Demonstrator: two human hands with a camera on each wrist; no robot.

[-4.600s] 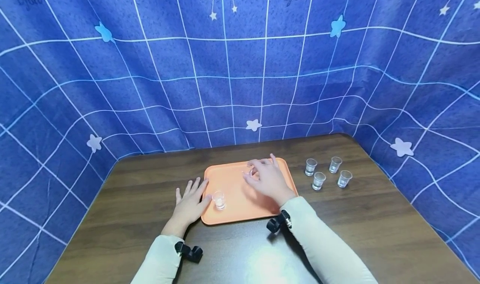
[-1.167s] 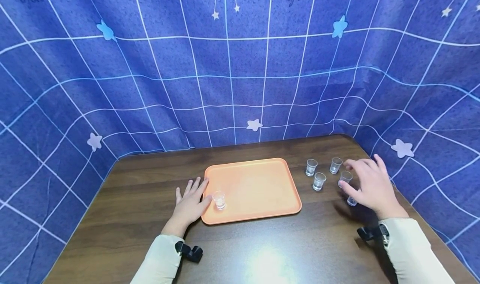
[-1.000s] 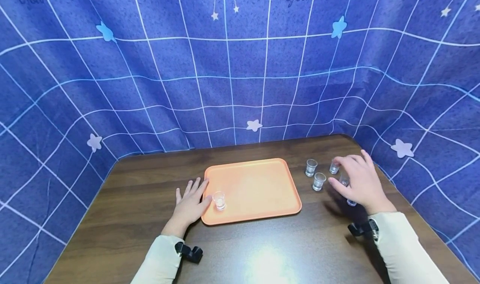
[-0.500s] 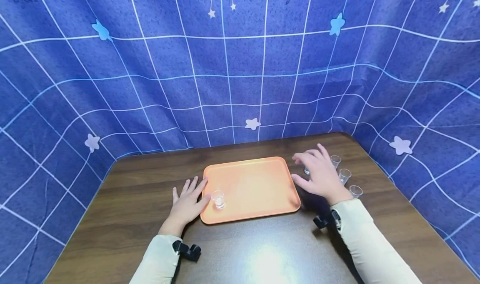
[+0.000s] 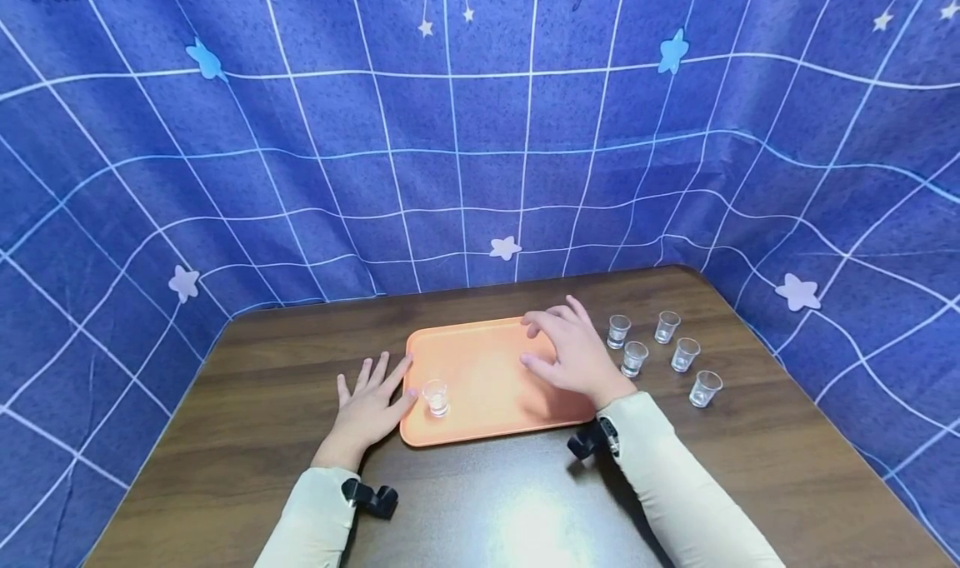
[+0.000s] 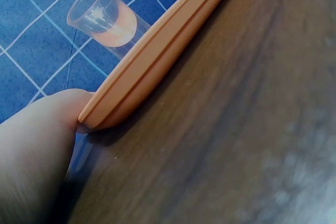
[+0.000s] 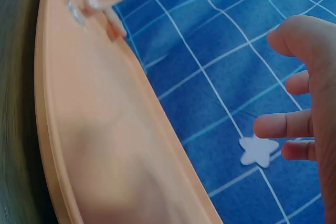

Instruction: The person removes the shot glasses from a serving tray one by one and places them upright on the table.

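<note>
An orange tray (image 5: pixel 487 376) lies on the table, with one small clear shot glass (image 5: pixel 436 398) upright near its left end. My left hand (image 5: pixel 367 414) rests with spread fingers at the tray's left edge; in the left wrist view the thumb (image 6: pixel 50 116) touches the rim close to that shot glass (image 6: pixel 102 14). Over the tray's right part hovers my right hand (image 5: pixel 573 356), thumb and fingers bent and apart. Nothing is between them in the right wrist view, where the fingers (image 7: pixel 283 125) stand clear of the tray (image 7: pixel 105 129).
To the right of the tray, several more shot glasses stand upright on the wooden table (image 5: pixel 247 418), the nearest glass (image 5: pixel 705 389) towards the front. A blue curtain (image 5: pixel 480 135) with white lines and stars hangs behind the table.
Earlier my right hand held a shot glass over the tray; that glass now stands with the others on the right. The right hand has since come back left, without a glass. Left hand barely moved.
</note>
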